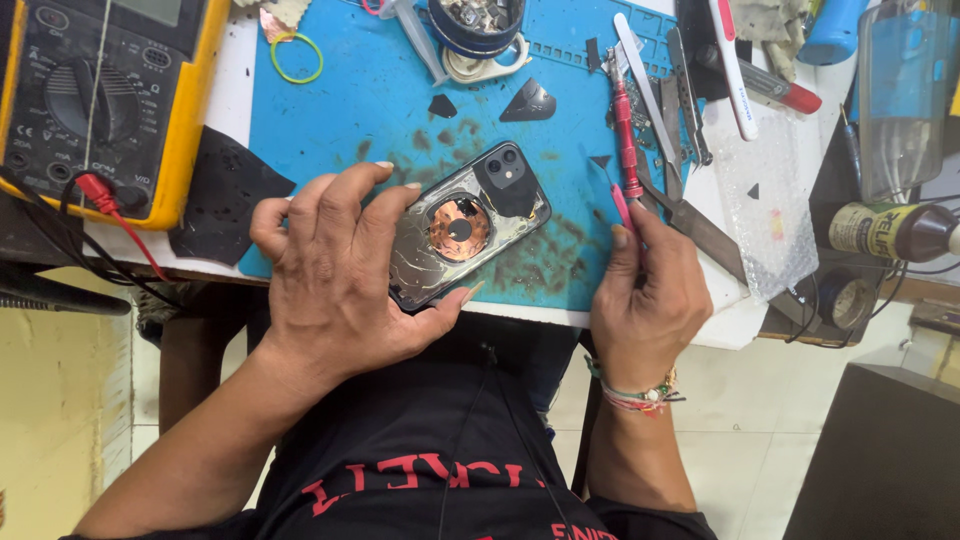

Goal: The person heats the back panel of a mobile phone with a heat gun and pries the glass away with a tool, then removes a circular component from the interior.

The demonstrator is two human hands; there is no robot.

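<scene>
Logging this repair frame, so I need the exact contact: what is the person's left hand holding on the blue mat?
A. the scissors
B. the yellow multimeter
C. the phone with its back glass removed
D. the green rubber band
C: the left hand grips the phone, whose exposed copper coil faces up.

glossy phone back (470,225) on matt rubbery blue mat (350,110)
</scene>
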